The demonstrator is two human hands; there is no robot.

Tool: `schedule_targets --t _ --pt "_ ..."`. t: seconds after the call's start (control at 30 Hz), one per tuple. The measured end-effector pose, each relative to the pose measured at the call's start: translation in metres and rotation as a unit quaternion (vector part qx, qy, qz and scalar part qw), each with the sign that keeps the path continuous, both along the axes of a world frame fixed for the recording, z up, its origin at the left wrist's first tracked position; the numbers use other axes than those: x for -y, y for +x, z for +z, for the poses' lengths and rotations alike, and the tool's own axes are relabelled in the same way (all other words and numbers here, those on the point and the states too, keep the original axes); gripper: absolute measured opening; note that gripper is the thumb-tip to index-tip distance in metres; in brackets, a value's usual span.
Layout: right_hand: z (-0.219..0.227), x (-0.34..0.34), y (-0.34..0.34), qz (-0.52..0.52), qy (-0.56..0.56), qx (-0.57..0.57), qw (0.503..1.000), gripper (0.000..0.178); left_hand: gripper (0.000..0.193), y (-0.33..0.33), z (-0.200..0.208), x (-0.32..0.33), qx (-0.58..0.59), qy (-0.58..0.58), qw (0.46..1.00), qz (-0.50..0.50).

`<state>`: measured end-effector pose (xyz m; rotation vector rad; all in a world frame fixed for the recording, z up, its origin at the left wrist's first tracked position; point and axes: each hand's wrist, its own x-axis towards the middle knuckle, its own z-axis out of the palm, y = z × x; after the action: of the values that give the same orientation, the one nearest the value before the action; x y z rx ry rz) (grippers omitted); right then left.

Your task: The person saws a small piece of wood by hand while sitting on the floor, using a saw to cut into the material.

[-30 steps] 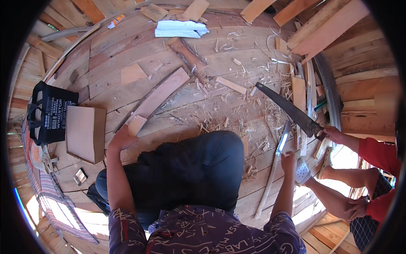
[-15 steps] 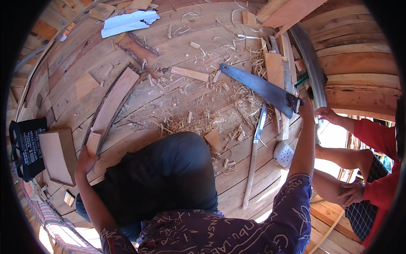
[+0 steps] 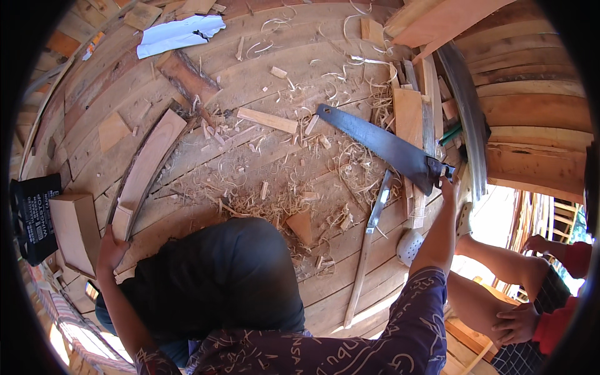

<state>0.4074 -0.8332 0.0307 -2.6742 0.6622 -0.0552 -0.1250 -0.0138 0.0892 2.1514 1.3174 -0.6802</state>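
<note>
You are gripping the handle of the handsaw (image 3: 387, 147) with your right hand (image 3: 447, 187) at the right of the frame, fingers closed around it; its dark blade is running up-left over the shavings (image 3: 262, 187). Your left hand (image 3: 111, 249), lower left, is resting on the near end of the curved plank (image 3: 145, 170), fingers apparently curled over it. The blade is likely whippy and toothed, so keep to the handle. The plank is probably stiff and fairly light; hold it by its ends.
</note>
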Motion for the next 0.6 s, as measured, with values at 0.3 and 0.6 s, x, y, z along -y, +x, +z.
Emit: schedule_targets --t 0.3,0.6 --pt "0.014 -0.016 -0.025 0.069 -0.108 -0.013 0.992 0.041 0.058 0.008 0.013 0.007 0.045 0.027 0.998 -0.020" --pt "0.056 -0.014 -0.078 0.033 0.029 0.091 0.995 0.029 0.066 -0.003 -0.007 0.004 0.059 0.020 0.998 -0.032"
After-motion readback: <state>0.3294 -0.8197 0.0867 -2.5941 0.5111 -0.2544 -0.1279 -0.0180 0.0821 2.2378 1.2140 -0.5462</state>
